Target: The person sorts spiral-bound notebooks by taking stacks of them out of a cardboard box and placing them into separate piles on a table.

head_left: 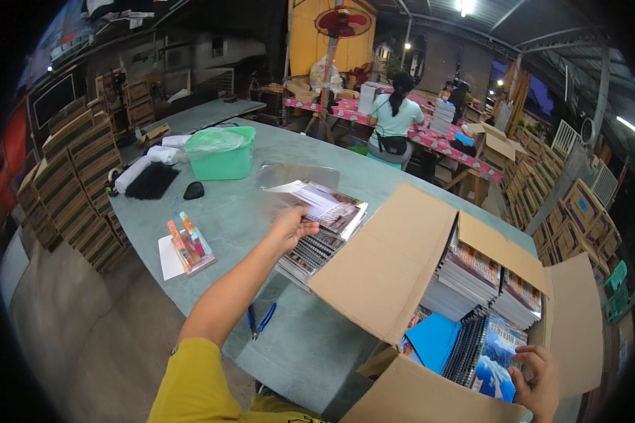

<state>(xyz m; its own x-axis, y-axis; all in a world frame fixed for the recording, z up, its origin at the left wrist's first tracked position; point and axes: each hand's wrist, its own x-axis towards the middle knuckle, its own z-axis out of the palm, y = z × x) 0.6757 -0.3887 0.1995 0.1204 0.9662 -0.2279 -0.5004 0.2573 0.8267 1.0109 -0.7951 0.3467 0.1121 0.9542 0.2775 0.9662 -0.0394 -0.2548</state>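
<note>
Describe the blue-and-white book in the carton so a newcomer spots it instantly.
On the grey table, find the big open cardboard box at right. Inside, at its near end, look just left of the person's right hand for the book. Its cover carries a blue-and-white picture; the blue sheet farther left is plain.

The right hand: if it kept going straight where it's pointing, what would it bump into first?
Probably the blue-covered book in the cardboard box. The right hand may even be touching it; depth is hard to judge here.
</note>
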